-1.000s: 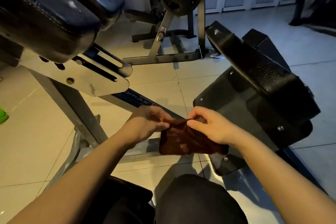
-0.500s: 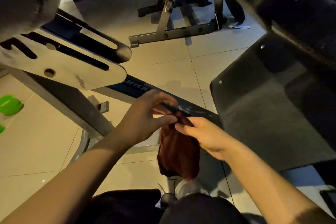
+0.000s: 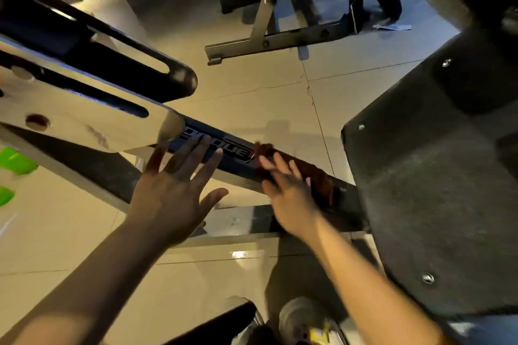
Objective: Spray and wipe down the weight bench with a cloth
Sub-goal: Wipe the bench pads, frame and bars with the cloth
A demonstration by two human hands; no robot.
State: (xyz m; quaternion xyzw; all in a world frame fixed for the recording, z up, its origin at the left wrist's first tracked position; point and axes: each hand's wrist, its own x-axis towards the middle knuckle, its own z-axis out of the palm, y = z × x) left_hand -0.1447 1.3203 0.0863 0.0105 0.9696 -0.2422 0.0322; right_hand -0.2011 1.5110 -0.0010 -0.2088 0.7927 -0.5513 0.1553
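The cloth [image 3: 297, 173] looks light, soft and limp, so it should drape and bunch easily; pressing it flat under spread fingers seems the best hold; it is dark reddish-brown, lying on the bench's dark frame bar [image 3: 224, 148]; the right hand [image 3: 286, 193] rests on it with straight fingers; the left hand [image 3: 173, 185] hovers released beside the bar.

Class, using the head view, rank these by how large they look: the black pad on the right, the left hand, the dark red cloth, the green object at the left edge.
1. Black pad, though nearness enlarges it.
2. Left hand.
3. Dark red cloth, partly covered by the right hand.
4. Green object, cut off by the edge.
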